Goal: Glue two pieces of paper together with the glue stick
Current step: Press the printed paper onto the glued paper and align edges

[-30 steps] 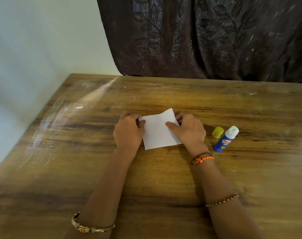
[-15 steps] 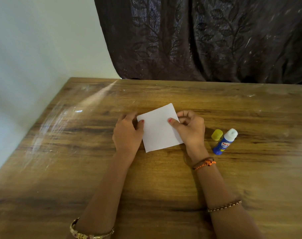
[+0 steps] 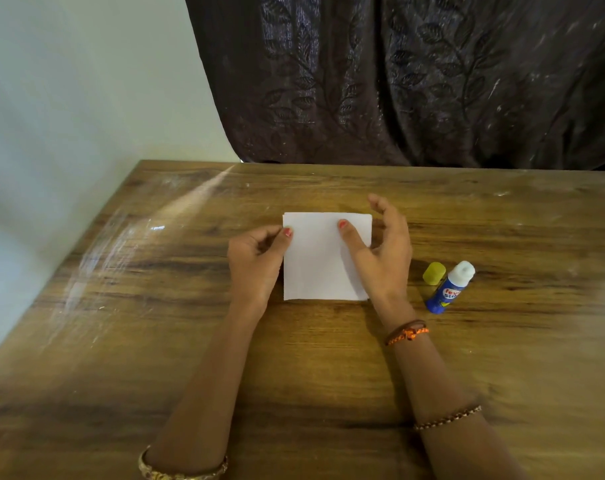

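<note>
A white square of paper (image 3: 320,265) lies flat on the wooden table (image 3: 148,317), squared to me. A second sheet's edge peeks out at its top left corner. My left hand (image 3: 256,261) grips the paper's left edge, thumb on top and fingers curled. My right hand (image 3: 380,251) has its thumb pressed on the sheet near the top right, with the fingers spread above the right edge. The blue glue stick (image 3: 448,289) lies uncapped to the right of my right hand, white tip pointing away. Its yellow cap (image 3: 433,273) rests beside it.
A dark leaf-patterned curtain (image 3: 398,81) hangs behind the table's far edge. A pale wall (image 3: 69,98) runs along the table's left edge.
The paper has turned from tilted to square with the table and now lies flat. My right fingers have uncurled and spread. The glue stick and cap have not moved.
</note>
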